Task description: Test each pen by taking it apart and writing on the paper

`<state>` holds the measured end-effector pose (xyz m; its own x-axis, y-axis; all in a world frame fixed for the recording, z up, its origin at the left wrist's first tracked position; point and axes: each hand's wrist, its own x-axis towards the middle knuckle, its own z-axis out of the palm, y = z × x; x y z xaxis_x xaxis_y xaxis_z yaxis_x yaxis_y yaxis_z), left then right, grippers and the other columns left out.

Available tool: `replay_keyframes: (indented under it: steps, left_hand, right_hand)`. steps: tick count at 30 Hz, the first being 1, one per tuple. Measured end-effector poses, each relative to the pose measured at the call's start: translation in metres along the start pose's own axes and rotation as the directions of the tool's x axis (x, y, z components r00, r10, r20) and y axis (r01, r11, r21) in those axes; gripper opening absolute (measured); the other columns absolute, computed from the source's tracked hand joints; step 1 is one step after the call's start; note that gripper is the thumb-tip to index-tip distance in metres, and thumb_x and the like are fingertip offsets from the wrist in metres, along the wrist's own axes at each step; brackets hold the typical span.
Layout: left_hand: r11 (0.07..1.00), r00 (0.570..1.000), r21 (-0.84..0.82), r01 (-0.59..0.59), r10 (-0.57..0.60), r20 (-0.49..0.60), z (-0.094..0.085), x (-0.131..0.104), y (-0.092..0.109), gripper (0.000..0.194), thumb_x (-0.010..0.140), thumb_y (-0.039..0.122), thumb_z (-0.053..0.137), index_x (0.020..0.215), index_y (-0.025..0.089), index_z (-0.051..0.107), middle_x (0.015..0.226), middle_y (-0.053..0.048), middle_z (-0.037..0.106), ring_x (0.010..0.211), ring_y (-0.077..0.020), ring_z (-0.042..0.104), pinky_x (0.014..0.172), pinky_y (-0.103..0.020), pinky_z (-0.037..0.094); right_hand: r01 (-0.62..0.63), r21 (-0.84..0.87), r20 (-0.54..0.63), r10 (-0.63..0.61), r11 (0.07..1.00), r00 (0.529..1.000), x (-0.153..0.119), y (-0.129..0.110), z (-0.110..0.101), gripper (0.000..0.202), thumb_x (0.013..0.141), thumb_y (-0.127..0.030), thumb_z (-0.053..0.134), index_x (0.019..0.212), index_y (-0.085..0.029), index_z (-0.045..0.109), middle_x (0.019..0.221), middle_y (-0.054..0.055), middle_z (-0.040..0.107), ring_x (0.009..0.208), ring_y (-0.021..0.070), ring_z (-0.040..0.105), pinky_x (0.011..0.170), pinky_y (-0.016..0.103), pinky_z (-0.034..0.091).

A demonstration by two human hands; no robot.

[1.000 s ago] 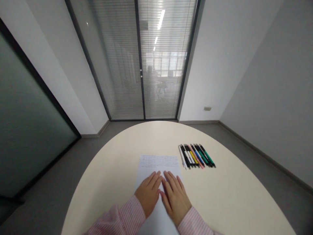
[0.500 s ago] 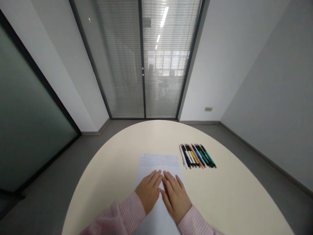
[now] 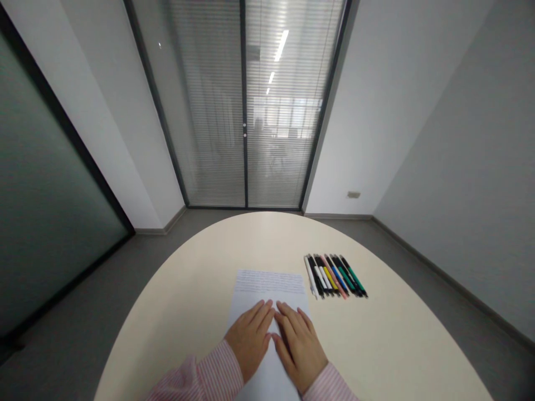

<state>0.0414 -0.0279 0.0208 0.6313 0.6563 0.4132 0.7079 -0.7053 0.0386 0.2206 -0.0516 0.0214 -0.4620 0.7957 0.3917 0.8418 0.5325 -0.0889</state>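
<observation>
On the pale table [image 3: 401, 345], a sheet of paper [image 3: 267, 283] lies straight ahead of the person, lines of writing across its far end and its near end running out of view. Both hands rest over it: the left hand [image 3: 251, 337] reaches across its left edge, the right hand [image 3: 300, 345] across its right. The fingers of each are laid out nearly straight, palms down, gripping nothing; the two sets of fingertips slant toward each other and come close, though whether the thumbs touch I cannot tell. Right of the sheet, apart from it and beyond the right hand, the pens [image 3: 334, 277] lie side by side in a slanted row: white, black, yellow, pink, blue and green. As I judge it, this is a pause with the hands at rest; any handling of paper or pens would first call for raising a hand and bending its fingers.
</observation>
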Motion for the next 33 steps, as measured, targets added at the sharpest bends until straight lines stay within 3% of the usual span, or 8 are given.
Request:
replay_keyframes:
  steps: [8, 28, 33]
  left_hand:
    - [0.999, 0.999, 0.008, 0.046, -0.046, -0.003, 0.000, -0.001, 0.008, 0.041, 0.087, 0.012, 0.044, 0.128, 0.009, 0.051, 0.134, -0.012, 0.056, 0.122, -0.0253, 0.053, 0.095, -0.038, 0.050]
    - [0.998, 0.998, 0.030, 0.050, -0.050, -0.032, 0.001, -0.001, 0.007, 0.035, 0.090, 0.017, 0.045, 0.123, 0.012, 0.055, 0.132, -0.010, 0.058, 0.118, -0.0243, 0.056, 0.092, -0.036, 0.051]
    - [0.996, 0.995, 0.033, 0.084, -0.082, -0.055, 0.008, -0.001, 0.010, 0.037, 0.089, 0.014, 0.042, 0.124, 0.013, 0.054, 0.130, -0.010, 0.060, 0.118, -0.0247, 0.056, 0.092, -0.038, 0.050]
  right_hand:
    - [-0.020, 0.044, 0.005, 0.020, 0.999, 1.000, 0.003, 0.000, -0.004, 0.037, 0.088, -0.018, 0.048, 0.124, -0.014, 0.051, 0.132, 0.015, 0.057, 0.123, 0.0256, 0.051, 0.098, 0.050, 0.043]
    - [0.014, 0.018, 0.000, -0.014, 1.000, 1.000, 0.000, 0.003, -0.004, 0.037, 0.088, -0.019, 0.049, 0.125, -0.016, 0.050, 0.132, 0.013, 0.057, 0.123, 0.0252, 0.051, 0.098, 0.049, 0.044]
    - [0.018, 0.021, -0.027, -0.018, 1.000, 0.999, -0.001, 0.003, -0.003, 0.038, 0.087, -0.019, 0.050, 0.125, -0.016, 0.051, 0.132, 0.013, 0.057, 0.122, 0.0254, 0.052, 0.098, 0.048, 0.045]
